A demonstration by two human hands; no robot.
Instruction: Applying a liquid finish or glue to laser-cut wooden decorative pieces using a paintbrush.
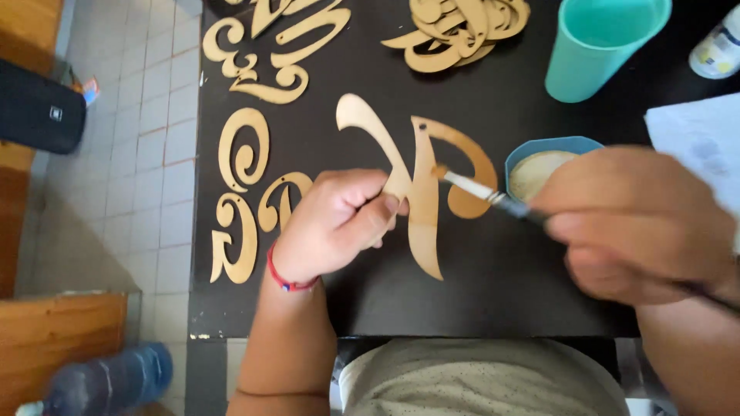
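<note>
The right hand is smeared by motion blur and covers the brush handle, the left hand hides part of the wooden letter, and at the desk's far edge the bottle and stacked cutouts run out of view.

I see the wooden letter cutout on the table between my left hand and right hand, small bowl just right of it, cup behind the bowl, scroll cutouts at left, stacked cutouts behind.
</note>
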